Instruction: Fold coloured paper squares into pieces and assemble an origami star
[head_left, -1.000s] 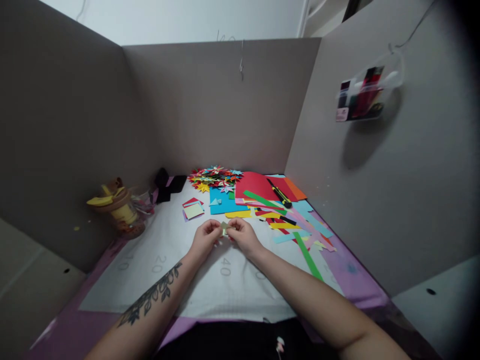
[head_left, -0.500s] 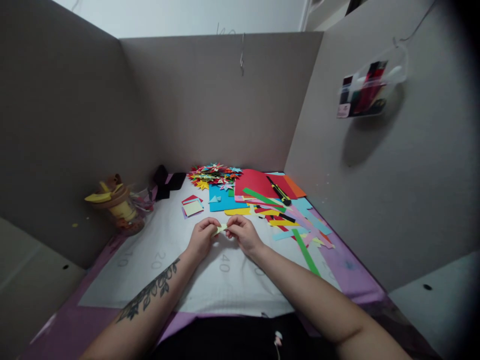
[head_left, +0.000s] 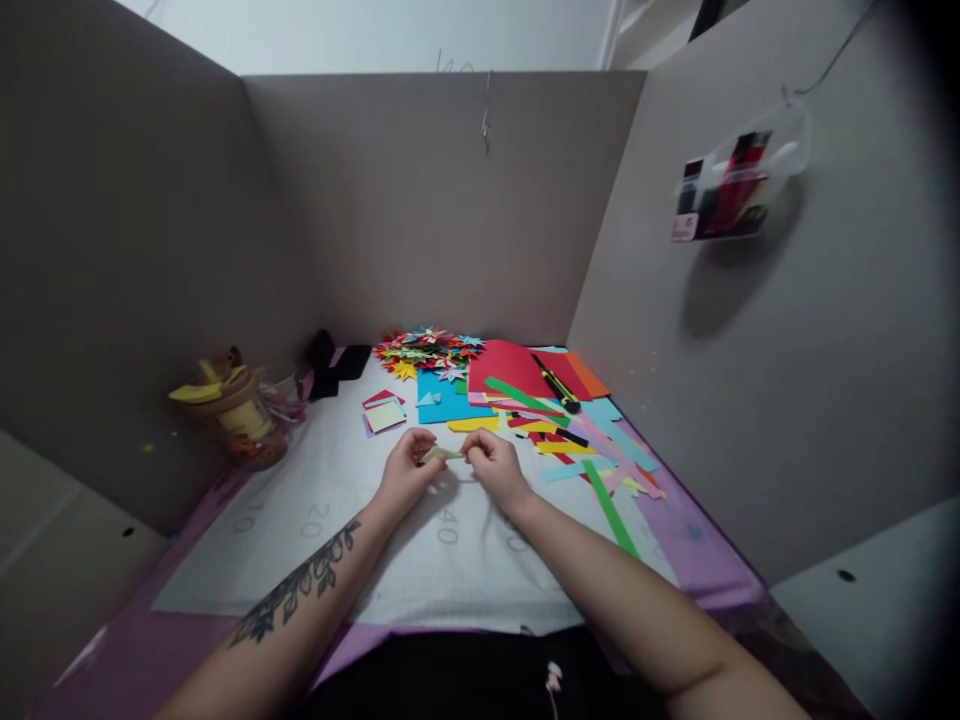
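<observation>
Both my hands meet over the middle of the white cutting mat (head_left: 315, 560). My left hand (head_left: 405, 472) and my right hand (head_left: 491, 468) each pinch one end of a small pale-green folded paper piece (head_left: 442, 454), held just above the mat. Behind them lie a heap of small folded paper stars (head_left: 426, 352), a blue sheet (head_left: 444, 400), red sheets (head_left: 510, 368) and several coloured strips (head_left: 600, 470). A yellow-and-black utility knife (head_left: 556, 385) rests on the red paper.
A small stack of paper squares (head_left: 385, 413) lies left of the blue sheet. A yellow-lidded jar (head_left: 232, 412) and a black object (head_left: 334, 362) stand at the left. Grey cardboard walls enclose the desk; a clear pouch (head_left: 731, 185) hangs on the right wall.
The paper piece has been turned from upright to lying flat between my fingers. Both hands stayed in place over the mat.
</observation>
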